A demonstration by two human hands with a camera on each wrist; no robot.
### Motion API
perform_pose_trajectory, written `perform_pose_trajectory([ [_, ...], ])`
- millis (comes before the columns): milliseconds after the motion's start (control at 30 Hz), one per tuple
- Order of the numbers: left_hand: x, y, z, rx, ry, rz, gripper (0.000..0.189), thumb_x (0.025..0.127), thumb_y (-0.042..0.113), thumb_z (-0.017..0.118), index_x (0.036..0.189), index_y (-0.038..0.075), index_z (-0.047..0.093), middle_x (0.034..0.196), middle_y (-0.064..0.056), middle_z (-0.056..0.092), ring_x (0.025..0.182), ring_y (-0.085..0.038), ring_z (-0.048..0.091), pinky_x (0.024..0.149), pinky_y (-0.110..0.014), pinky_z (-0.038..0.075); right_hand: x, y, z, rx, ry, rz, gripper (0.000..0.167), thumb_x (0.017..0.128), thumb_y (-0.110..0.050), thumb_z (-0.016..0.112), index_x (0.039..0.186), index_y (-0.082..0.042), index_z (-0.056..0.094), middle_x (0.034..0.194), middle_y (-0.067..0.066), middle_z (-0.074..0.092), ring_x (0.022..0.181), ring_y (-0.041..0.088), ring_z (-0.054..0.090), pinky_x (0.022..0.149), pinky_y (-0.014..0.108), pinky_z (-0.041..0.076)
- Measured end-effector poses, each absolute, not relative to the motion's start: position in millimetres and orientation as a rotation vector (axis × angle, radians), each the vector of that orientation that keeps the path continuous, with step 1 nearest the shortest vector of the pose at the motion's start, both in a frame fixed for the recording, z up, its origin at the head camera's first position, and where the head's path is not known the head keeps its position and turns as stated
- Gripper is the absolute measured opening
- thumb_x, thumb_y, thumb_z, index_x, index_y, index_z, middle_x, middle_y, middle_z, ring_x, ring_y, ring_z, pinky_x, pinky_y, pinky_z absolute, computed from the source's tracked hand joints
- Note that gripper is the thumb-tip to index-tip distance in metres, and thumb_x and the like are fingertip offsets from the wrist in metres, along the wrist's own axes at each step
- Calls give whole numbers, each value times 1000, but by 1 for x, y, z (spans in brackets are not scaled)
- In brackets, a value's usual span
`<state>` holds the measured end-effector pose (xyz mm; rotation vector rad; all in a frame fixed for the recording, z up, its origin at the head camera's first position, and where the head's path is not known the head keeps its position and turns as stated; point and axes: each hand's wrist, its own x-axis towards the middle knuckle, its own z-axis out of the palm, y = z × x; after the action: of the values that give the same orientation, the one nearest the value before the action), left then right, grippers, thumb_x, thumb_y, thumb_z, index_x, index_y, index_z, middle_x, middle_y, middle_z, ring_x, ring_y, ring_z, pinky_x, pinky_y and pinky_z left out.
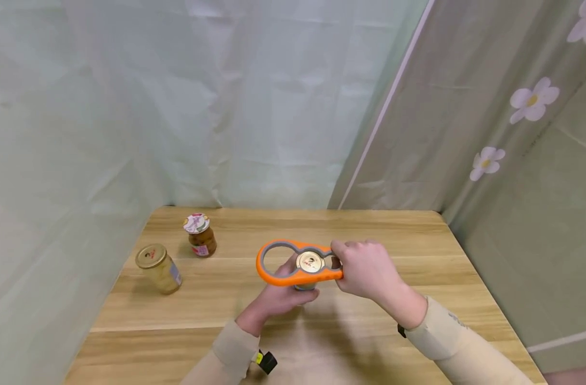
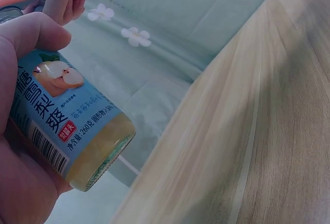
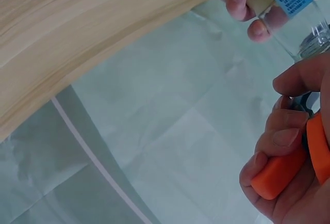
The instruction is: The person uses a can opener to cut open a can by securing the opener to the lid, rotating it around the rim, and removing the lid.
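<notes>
Plainly a glass jar (image 2: 75,123), blue pear label (image 2: 62,105), gold lid (image 1: 310,262), orange opener (image 1: 300,278)

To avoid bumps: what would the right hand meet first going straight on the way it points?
Beyond its orange opener, the right hand would likely meet the jar the left hand holds; depth is unclear.

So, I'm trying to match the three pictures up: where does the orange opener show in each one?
Head: the orange opener is right of and below centre, with the jar's lid showing through its smaller ring.
Left wrist: in the top left corner, only part of it showing.
Right wrist: toward the lower right, partly hidden in the right hand.
Shared landmark: the jar in the left hand, seen in all three.
</notes>
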<state>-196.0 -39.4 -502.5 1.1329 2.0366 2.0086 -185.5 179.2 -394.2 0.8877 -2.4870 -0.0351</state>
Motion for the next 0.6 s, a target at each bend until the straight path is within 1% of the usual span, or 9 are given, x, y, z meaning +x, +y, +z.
perform_pose_trajectory([
  [100,-197,-39,-504,1130,2003,2012,81,87,-8,75,155,26,48,137,-7,66,98,-22,60,84,-30,49,-185,180,-394,892,-2486,-39,25,71,-13,74,77,-19,50,58,-11,40,47,8,36,44,26,32],
  [167,-198,-39,-503,1103,1981,2007,81,88,-6,76,155,28,48,139,-5,65,99,-25,60,85,-30,50,-186,181,-392,893,-2484,-43,24,71,-13,73,77,-19,51,58,-11,40,47,8,36,44,26,31],
  [267,-197,-40,-506,1062,1977,1979,80,91,-2,78,157,32,45,146,2,61,114,-24,62,96,-33,51,-186,180,-392,885,-2482,-42,25,71,-13,73,77,-20,50,59,-11,39,47,8,37,44,27,32],
  [333,-197,-40,-508,1039,1975,1964,81,92,0,78,158,32,44,153,5,57,127,-24,59,104,-35,49,-186,179,-391,879,-2483,-32,25,70,-14,73,77,-20,49,59,-11,40,48,9,38,45,28,33],
  [367,-197,-40,-509,1039,1978,1959,81,93,1,79,159,30,43,155,5,55,130,-23,58,106,-36,49,-186,179,-391,877,-2485,-26,26,70,-14,73,77,-20,49,59,-11,40,48,9,39,45,28,34],
  [467,-197,-39,-510,1015,1967,1958,81,94,6,81,161,30,41,149,5,57,122,-20,60,99,-34,51,-187,179,-390,871,-2497,-9,26,70,-14,74,77,-20,50,59,-12,42,48,9,41,45,29,36],
  [533,-198,-39,-511,986,1959,1961,78,95,12,81,160,32,43,125,5,65,101,-17,62,86,-31,52,-187,180,-390,861,-2506,5,26,69,-14,74,77,-21,50,60,-13,43,48,9,41,44,29,36],
  [567,-198,-40,-512,974,1956,1963,76,96,15,82,159,33,43,115,5,64,93,-16,59,82,-30,51,-186,180,-390,855,-2510,12,26,69,-13,74,77,-21,50,59,-13,42,48,9,41,44,29,36],
  [600,-198,-40,-513,958,1944,1966,76,96,17,82,159,35,43,113,6,63,92,-14,59,82,-30,51,-185,180,-391,849,-2513,18,26,68,-13,74,76,-21,51,59,-13,42,48,9,40,44,29,36],
])
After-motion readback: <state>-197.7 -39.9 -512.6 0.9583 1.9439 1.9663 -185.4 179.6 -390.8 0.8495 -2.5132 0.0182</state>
